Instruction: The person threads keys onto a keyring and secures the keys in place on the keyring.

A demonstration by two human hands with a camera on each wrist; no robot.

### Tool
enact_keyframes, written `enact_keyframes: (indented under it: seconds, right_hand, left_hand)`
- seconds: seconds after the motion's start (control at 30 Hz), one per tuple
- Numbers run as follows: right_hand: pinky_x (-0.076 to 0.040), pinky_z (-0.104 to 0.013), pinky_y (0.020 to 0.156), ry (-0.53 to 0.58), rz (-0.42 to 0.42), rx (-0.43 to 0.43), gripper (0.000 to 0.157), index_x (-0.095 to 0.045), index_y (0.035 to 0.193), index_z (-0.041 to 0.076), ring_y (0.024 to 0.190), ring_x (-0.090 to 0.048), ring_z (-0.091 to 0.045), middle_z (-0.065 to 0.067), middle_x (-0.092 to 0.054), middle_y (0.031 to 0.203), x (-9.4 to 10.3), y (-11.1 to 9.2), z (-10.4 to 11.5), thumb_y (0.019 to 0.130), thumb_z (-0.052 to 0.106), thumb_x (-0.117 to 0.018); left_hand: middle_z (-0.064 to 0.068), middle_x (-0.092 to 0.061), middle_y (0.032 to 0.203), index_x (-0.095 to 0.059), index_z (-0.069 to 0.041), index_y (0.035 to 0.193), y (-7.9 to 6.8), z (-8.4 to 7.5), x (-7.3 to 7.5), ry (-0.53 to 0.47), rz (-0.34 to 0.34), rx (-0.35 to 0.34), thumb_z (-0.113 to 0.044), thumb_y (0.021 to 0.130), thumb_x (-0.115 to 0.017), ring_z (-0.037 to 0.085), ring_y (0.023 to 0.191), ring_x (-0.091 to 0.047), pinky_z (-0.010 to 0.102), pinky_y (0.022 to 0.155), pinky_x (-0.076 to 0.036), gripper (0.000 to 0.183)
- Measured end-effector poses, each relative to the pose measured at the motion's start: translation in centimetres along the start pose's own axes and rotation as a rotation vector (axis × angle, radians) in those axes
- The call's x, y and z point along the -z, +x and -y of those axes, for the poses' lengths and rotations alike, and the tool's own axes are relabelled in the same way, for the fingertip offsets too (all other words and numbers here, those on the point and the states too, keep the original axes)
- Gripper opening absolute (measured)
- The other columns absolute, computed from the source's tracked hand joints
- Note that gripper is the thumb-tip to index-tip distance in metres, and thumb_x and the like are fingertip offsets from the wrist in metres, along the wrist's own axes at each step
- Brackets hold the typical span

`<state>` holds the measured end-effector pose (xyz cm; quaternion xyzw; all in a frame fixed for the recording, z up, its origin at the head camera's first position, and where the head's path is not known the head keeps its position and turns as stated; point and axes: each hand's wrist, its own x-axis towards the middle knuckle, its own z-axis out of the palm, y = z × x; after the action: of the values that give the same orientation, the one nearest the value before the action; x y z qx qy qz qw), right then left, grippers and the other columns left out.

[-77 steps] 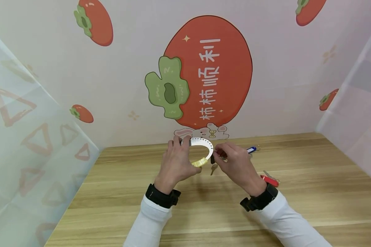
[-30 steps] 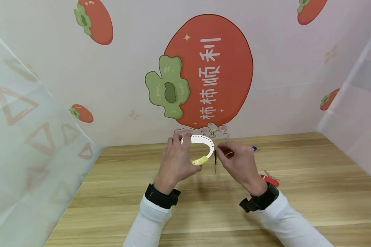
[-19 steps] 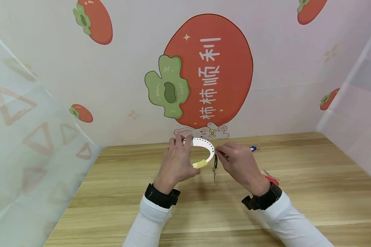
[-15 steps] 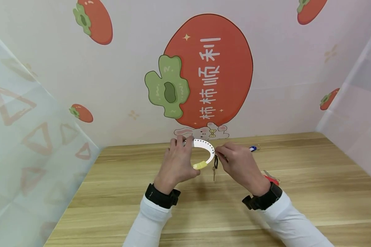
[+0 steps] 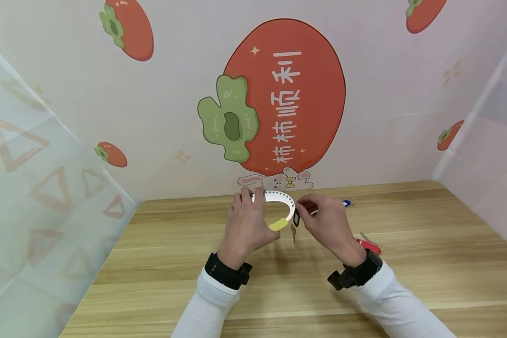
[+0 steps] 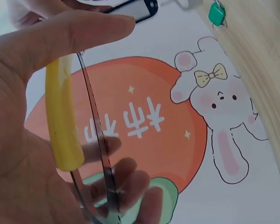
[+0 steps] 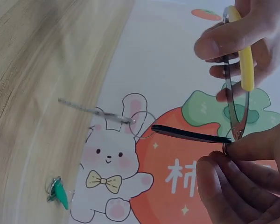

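My left hand (image 5: 247, 225) grips a metal hoop (image 5: 274, 195) with a row of small holes and a yellow handle (image 5: 279, 225); its fingers reach round the far side and the thumb lies near the handle. At the hoop's right edge, my right hand (image 5: 327, 225) pinches the small ring (image 7: 225, 148) of a black key tag (image 7: 191, 134). That ring meets the hoop's end, but whether it passes through a hole cannot be made out. From the tag's other end a key (image 5: 293, 233) hangs on a wire ring (image 7: 143, 123), above the table.
Beyond my right hand lies a blue key tag (image 5: 347, 203), partly covered by the hand. A red key tag (image 5: 369, 246) with a key rests near the right wrist. A green tag (image 7: 58, 193) shows on the wooden table (image 5: 173, 263). A printed backdrop stands behind.
The left hand and hoop have shifted slightly right. The black tag and its key have swung and turned, hanging below the fingers. Both hands keep hold throughout.
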<state>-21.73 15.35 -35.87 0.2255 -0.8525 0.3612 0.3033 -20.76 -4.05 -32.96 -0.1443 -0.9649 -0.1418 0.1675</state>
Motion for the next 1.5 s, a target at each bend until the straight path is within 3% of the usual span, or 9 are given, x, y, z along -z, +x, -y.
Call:
enact_keyframes:
  seconds: [0.2, 0.57, 0.9, 1.23, 1.5]
  right_hand:
    - [-0.060, -0.039, 0.063, 0.004, 0.010, -0.048, 0.008, -0.076, 0.095, -0.002, 0.069, -0.072, -0.019, -0.010, -0.074, 0.081, 0.02, 0.06, -0.11, 0.088, 0.002, -0.077]
    - [-0.060, -0.037, 0.062, -0.007, 0.007, -0.037, 0.006, -0.076, 0.093, -0.001, 0.067, -0.071, -0.018, -0.009, -0.073, 0.080, 0.04, 0.04, -0.19, 0.087, -0.001, -0.076]
    - [-0.060, -0.037, 0.062, 0.005, 0.006, -0.024, 0.006, -0.076, 0.092, 0.000, 0.068, -0.070, -0.016, -0.008, -0.073, 0.080, 0.12, -0.01, -0.18, 0.087, -0.001, -0.077]
    - [-0.060, -0.036, 0.062, -0.013, 0.017, 0.000, 0.007, -0.076, 0.093, -0.001, 0.069, -0.071, -0.017, -0.009, -0.073, 0.081, 0.21, 0.09, -0.12, 0.086, -0.002, -0.077]
    - [-0.060, -0.039, 0.062, 0.002, 0.035, 0.022, 0.006, -0.076, 0.089, 0.000, 0.068, -0.071, -0.017, -0.008, -0.073, 0.080, 0.39, 0.22, -0.12, 0.085, -0.004, -0.076]
  left_hand:
    - [0.022, -0.053, 0.116, -0.051, 0.001, 0.133, -0.13, -0.49, -0.55, 0.040, -0.008, 0.027, -0.038, 0.054, -0.097, 0.038, 0.103, -0.053, 0.051, 0.072, -0.052, 0.099]
    - [0.024, -0.053, 0.123, -0.050, 0.001, 0.136, -0.03, -0.59, -1.04, 0.041, 0.003, -0.007, -0.030, 0.056, -0.095, 0.043, 0.113, -0.051, 0.060, 0.080, -0.050, 0.097]
    - [0.021, -0.055, 0.123, -0.050, -0.003, 0.138, 0.05, 0.01, -0.83, 0.096, -0.008, -0.113, -0.031, 0.057, -0.095, 0.036, 0.102, -0.054, 0.048, 0.077, -0.050, 0.097]
    - [0.017, -0.050, 0.134, -0.044, -0.014, 0.148, 0.31, 0.15, -0.58, 0.076, 0.079, -0.191, -0.024, 0.056, -0.097, 0.037, 0.117, -0.051, 0.052, 0.087, -0.049, 0.107]
    - [0.014, -0.048, 0.138, -0.041, -0.015, 0.148, 0.31, 0.21, -0.51, 0.090, 0.118, -0.274, -0.022, 0.058, -0.096, 0.033, 0.125, -0.047, 0.052, 0.098, -0.047, 0.105]
